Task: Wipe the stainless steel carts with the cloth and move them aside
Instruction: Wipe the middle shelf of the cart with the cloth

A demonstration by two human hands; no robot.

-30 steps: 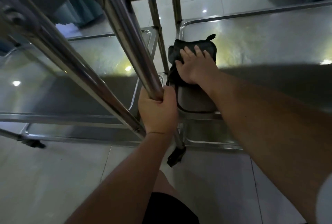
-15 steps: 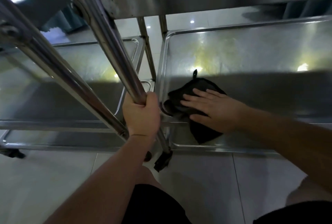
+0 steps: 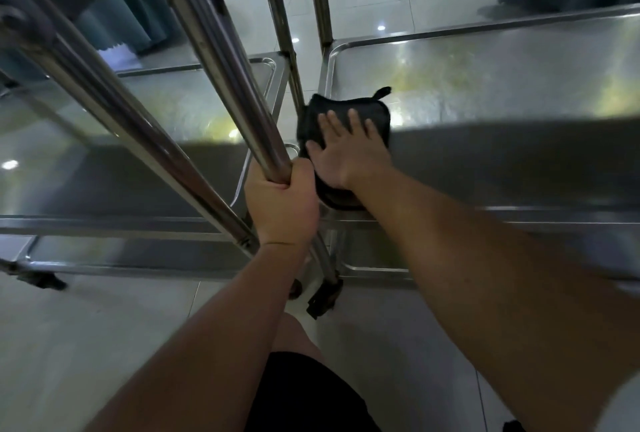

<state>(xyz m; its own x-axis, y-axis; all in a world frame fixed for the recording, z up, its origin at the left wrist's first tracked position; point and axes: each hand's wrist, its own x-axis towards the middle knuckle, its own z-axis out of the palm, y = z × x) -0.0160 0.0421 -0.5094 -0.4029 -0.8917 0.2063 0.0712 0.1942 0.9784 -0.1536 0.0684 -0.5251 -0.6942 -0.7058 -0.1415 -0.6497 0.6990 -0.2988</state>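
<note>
cloth (image 3: 349, 112) under r. hand (image 3: 349, 154) (near edge hidden)

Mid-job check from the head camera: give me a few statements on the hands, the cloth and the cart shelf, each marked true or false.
1. The right hand lies flat, fingers spread, on the black cloth. True.
2. The left hand is open and hangs free of the cart. False: it is closed around the cart's steel upright tube.
3. The cloth lies on the lower shelf of the right-hand cart, near its left edge. True.
4. The cloth is white. False: it is black, with a small loop at its far corner.
5. Both hands press on the cloth. False: only the right hand does.
</note>
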